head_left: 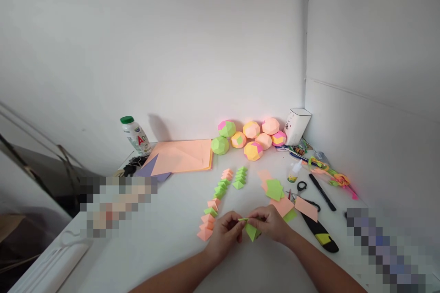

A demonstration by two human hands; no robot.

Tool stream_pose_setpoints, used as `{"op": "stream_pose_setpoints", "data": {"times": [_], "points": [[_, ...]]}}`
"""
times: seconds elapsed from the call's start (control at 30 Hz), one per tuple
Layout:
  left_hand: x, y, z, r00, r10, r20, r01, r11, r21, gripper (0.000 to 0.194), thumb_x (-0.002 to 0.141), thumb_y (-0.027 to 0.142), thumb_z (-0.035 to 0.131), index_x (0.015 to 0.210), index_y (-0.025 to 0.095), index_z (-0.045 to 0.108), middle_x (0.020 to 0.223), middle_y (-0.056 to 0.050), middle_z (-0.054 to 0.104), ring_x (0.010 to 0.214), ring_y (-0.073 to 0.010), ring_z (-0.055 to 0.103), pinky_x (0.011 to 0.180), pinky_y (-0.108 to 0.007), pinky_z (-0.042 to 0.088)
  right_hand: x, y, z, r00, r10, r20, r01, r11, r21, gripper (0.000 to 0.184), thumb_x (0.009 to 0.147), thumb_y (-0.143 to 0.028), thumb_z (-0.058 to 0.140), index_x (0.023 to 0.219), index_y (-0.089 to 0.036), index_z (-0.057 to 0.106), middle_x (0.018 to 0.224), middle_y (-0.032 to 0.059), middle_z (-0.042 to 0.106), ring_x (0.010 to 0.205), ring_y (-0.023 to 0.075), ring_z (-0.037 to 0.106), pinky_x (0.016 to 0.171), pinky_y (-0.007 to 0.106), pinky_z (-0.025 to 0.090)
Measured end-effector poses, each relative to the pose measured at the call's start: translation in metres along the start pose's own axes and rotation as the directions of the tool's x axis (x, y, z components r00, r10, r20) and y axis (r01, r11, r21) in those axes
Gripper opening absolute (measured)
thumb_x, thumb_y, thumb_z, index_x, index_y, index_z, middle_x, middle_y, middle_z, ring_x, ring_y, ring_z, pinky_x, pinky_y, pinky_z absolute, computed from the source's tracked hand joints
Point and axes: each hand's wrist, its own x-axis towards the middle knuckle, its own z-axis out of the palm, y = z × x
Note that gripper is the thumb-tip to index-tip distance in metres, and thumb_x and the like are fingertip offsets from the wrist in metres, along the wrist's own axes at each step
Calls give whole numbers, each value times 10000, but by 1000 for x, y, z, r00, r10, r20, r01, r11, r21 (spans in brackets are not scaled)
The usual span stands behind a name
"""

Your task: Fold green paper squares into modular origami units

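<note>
Between both hands is a green folded paper piece (253, 232), its pointed end hanging down. My left hand (225, 233) pinches its left edge between thumb and fingers. From the right, my right hand (270, 223) pinches the same piece near its top. Just beyond my left hand runs a row of folded peach and green paper pieces (215, 203), and a shorter row of green ones (239, 177) stands beside it. Flat green paper pieces (274, 189) and peach paper pieces (282, 206) lie past my right hand.
Several faceted paper balls (253, 151) sit against the back wall. Peach sheets (182, 155) and a white bottle (135, 136) are at the left. Scissors (301, 186), a glue bottle (294, 171), a black pen (322, 192) and a utility knife (318, 233) lie right. A white box (297, 127) stands in the corner.
</note>
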Motion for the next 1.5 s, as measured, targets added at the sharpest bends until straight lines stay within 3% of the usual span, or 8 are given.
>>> {"op": "stream_pose_setpoints", "data": {"times": [0.37, 0.5, 0.63, 0.93, 1.3, 1.5], "points": [[-4, 2, -2, 997, 56, -46, -53, 997, 61, 284, 811, 421, 560, 660, 190, 492, 481, 55, 506, 472, -102, 440, 523, -224, 331, 0, 2, -1, 999, 51, 17, -52, 997, 51, 261, 793, -384, 617, 757, -146, 718, 583, 9, 610, 485, 118, 551, 434, 200, 432], [-3, 2, -3, 998, 31, -62, -32, 999, -18, 268, 804, 456, 551, 765, 193, 517, 496, 55, 524, 507, -122, 492, 568, -247, 374, 1, 1, -2, 997, 83, 9, -84, 994, 69, 259, 780, -380, 629, 741, -137, 710, 544, -5, 560, 467, 104, 518, 425, 192, 422], [-3, 3, 0, 1000, -17, -8, 17, 1000, 20, 311, 748, 478, 617, 793, 180, 542, 481, 62, 511, 476, -113, 474, 518, -239, 352, 1, -1, 1, 996, 83, 13, -84, 994, 65, 254, 774, -375, 629, 735, -136, 705, 513, -17, 529, 450, 93, 496, 405, 179, 408], [-3, 3, -1, 1000, -26, -1, 26, 1000, -18, 294, 755, 459, 604, 722, 189, 492, 464, 73, 488, 445, -93, 428, 499, -219, 314, -1, -4, 3, 990, 135, 37, -139, 970, 200, 245, 772, -375, 618, 722, -136, 637, 559, -4, 584, 489, 138, 601, 477, 244, 532], [-2, 1, -3, 998, -38, 45, 35, 998, 53, 312, 733, 467, 620, 681, 175, 524, 499, 66, 453, 438, -79, 352, 453, -202, 245, -3, -16, 16, 997, 72, -13, -70, 990, 126, 76, 721, -221, 560, 704, -147, 562, 555, -33, 497, 473, 99, 483, 443, 210, 417], [-2, 0, -3, 999, 30, 23, -32, 994, 108, 272, 725, 405, 637, 642, 160, 552, 573, 36, 485, 531, -102, 405, 511, -214, 303, -4, -18, 16, 994, 100, -42, -98, 994, 44, 54, 669, -161, 528, 626, -164, 495, 493, -60, 435, 436, 80, 407, 409, 191, 333]]}}
